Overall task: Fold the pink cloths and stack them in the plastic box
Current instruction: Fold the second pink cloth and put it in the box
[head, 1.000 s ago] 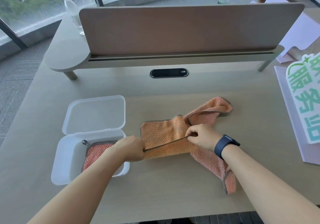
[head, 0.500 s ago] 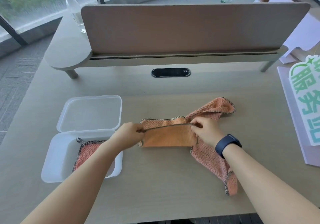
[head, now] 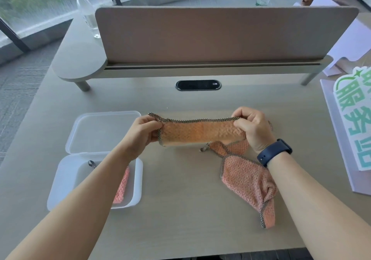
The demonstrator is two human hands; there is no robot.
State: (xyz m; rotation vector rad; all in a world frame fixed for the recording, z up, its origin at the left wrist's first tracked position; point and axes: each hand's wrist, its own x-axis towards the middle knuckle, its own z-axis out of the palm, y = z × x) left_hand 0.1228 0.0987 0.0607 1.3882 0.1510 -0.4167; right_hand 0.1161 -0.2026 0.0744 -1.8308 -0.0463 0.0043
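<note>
A pink-orange cloth with a dark stitched edge is stretched in the air above the table as a narrow band. My left hand pinches its left end and my right hand pinches its right end. A second pink cloth lies crumpled on the table under my right wrist. The white plastic box stands at the left with its lid hinged open behind it. A folded pink cloth lies inside, mostly hidden by my left forearm.
A beige divider panel on a raised shelf crosses the back of the table. A black cable port sits below it. Two water bottles stand behind. A white sign with green characters lies at the right edge.
Both hands lifted the near edge of the cloth up and away from me, raising it off the table. The second cloth beneath is now more exposed.
</note>
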